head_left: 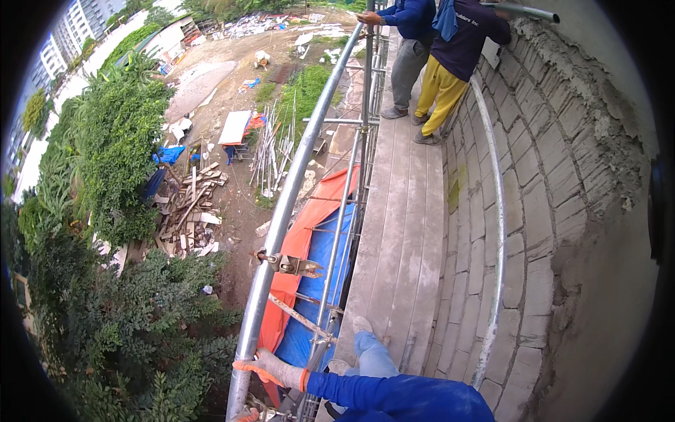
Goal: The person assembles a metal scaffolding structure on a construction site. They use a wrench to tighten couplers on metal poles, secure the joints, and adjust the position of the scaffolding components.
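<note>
A long galvanized scaffold pipe [295,190] slants from the lower edge up to the far end of the scaffold. My right hand [278,369], in a grey glove with orange fingers and cuff, is closed around its near part. Only a bit of orange glove from my left hand [247,416] shows at the lower edge, beside a lower clamp [261,409]; its fingers look bent, but what they grip is cut off. Farther up the pipe sits a metal swivel clamp [288,264], its jaw hanging open. A co-worker's bare hand [370,18] touches the pipe's far end.
Narrow planks [397,211] form the walkway under my feet. Two people stand at its far end, one in yellow trousers [443,91]. A block wall [485,232] and bent rail [499,211] run along the right. Orange and blue tarps [316,239] hang left, above a deep drop.
</note>
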{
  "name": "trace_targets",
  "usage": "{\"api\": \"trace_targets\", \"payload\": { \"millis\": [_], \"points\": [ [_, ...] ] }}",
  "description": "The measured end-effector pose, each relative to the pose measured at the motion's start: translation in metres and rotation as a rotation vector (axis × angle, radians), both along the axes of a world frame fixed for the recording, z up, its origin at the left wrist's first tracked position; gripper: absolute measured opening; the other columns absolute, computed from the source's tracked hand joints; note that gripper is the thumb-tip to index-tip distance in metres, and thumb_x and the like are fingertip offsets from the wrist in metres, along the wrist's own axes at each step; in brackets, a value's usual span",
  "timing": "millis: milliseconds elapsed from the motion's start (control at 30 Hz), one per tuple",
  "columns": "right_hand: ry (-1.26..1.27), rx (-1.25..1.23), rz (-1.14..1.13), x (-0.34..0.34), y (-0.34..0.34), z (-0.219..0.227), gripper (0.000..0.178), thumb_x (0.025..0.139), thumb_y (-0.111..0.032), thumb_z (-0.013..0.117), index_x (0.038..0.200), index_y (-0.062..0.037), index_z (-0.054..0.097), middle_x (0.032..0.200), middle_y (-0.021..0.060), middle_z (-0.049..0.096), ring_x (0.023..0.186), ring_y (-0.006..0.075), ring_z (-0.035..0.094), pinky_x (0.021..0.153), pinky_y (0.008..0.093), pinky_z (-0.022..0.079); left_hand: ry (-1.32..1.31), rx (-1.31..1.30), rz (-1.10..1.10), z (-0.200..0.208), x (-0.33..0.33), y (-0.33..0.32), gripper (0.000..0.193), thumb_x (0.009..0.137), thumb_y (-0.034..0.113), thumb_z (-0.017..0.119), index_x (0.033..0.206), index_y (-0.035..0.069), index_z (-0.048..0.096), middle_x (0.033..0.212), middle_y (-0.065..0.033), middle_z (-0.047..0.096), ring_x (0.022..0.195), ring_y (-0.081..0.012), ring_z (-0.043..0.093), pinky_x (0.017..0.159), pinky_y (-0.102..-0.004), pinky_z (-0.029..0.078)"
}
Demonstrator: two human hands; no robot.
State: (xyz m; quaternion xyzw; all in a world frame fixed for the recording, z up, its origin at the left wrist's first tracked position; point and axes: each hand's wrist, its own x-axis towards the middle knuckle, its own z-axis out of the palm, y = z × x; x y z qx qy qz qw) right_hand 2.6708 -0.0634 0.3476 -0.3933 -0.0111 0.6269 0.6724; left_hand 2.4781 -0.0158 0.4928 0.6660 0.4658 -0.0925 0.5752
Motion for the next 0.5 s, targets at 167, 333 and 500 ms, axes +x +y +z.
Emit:
{"api": "trace_targets", "payload": {
  "millis": [167, 333, 500],
  "points": [
    [0.024, 0.017, -0.023, 0.006, -0.008, 0.006, 0.053, 0.086, -0.041, 0.084, 0.117, -0.0054, 0.059, 0.074, -0.0001, 0.052, 0.045, 0.0088, 0.033, 0.042, 0.0311, 0.022, 0.038, 0.189, 0.109, 0.0, -0.012, -0.024, 0.03, 0.095, 0.026, 0.074, 0.117, 0.005, 0.07, 0.113, -0.0067, 0.068, 0.103, -0.0151, 0.063, 0.084, -0.0347, 0.053],
    [0.037, 0.032, -0.032, 0.012, -0.036, 0.016, 0.057, 0.083, -0.043, 0.086, 0.116, -0.004, 0.061, 0.063, -0.0046, 0.045, 0.043, 0.0083, 0.035, 0.04, 0.0295, 0.022, -0.016, 0.392, 0.103, -0.01, -0.043, -0.03, 0.028, 0.092, 0.025, 0.078, 0.113, 0.007, 0.073, 0.112, -0.0079, 0.068, 0.103, -0.0167, 0.063, 0.082, -0.0358, 0.053],
    [0.092, 0.059, 0.035, 0.001, -0.055, -0.006, 0.056, 0.085, -0.035, 0.086, 0.124, -0.0025, 0.062, 0.086, 0.0029, 0.066, 0.049, 0.0066, 0.049, 0.039, 0.0274, 0.028, -0.186, 1.021, -0.066, -0.025, -0.052, -0.029, 0.024, 0.082, 0.027, 0.086, 0.099, 0.012, 0.079, 0.149, -0.0209, 0.047, 0.13, -0.0375, 0.054, 0.1, -0.044, 0.055]
  ]
}}
